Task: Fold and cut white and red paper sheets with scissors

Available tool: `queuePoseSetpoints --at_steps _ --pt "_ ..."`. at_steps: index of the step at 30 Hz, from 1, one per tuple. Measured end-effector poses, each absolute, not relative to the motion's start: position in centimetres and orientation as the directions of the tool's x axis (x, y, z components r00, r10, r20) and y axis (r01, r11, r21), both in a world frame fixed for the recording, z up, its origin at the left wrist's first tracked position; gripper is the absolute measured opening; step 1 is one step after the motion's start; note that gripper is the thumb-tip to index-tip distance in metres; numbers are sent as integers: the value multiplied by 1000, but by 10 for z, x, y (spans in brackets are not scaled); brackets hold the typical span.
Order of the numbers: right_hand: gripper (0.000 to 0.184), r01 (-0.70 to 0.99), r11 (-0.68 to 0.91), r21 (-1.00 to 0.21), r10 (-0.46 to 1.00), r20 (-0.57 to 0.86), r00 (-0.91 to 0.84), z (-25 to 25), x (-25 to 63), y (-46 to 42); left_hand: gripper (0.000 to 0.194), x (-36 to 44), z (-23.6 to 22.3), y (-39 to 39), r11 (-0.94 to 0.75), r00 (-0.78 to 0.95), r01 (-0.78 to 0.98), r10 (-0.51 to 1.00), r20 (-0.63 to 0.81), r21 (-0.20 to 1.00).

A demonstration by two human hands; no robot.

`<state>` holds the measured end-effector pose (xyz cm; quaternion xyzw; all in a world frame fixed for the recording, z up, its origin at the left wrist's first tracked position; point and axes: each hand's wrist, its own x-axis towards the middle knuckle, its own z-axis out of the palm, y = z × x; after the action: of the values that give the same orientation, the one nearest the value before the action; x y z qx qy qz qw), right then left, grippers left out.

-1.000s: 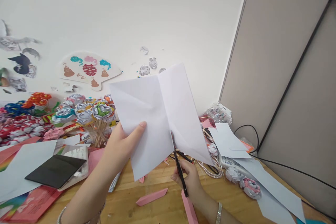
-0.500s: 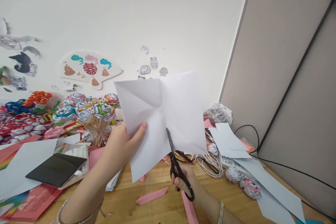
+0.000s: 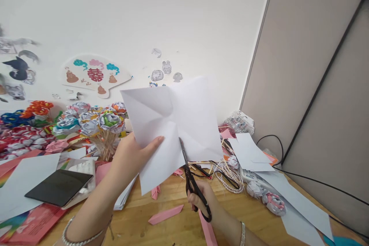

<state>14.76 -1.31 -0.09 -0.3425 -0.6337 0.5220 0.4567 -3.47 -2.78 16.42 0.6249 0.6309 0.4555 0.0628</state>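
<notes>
A creased sheet of white paper point(image 3: 196, 119) is held up above the table, slit from its lower edge toward the middle. My left hand point(image 3: 141, 153) pinches its left part, thumb on the near face and the other fingers hidden behind. In my right hand point(image 3: 201, 196) is a pair of black-handled scissors point(image 3: 190, 180), fingers through the loops. Their blades point up and lie at the slit, nearly closed. Below, on the wooden table point(image 3: 173, 234), are folded pink paper strips point(image 3: 166, 214).
Paper flowers on sticks point(image 3: 105, 130) stand at the back left. A black tablet point(image 3: 59, 187) lies on papers at the left. On the right are bead strings point(image 3: 230, 178), white paper sheets point(image 3: 252, 153), paper roses point(image 3: 273, 203) and a black cable point(image 3: 317, 184).
The sheet has shifted slightly left in view, and its right part sits a little higher at the lower edge. Both hands keep their hold. The whole view has moved slightly.
</notes>
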Motion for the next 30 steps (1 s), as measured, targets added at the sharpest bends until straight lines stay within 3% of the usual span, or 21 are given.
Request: queuePoseSetpoints --at_steps 3,6,30 --pt "57 -43 202 -978 913 204 -354 2 148 -16 41 -37 166 -28 -102 -189 846 861 473 523" --pt "58 -58 173 -983 922 183 -342 3 147 -19 41 -39 166 -27 -95 -175 868 860 479 488" --pt "51 -17 120 -993 934 119 -338 2 149 -16 49 -36 165 -29 -153 -220 757 856 468 636"
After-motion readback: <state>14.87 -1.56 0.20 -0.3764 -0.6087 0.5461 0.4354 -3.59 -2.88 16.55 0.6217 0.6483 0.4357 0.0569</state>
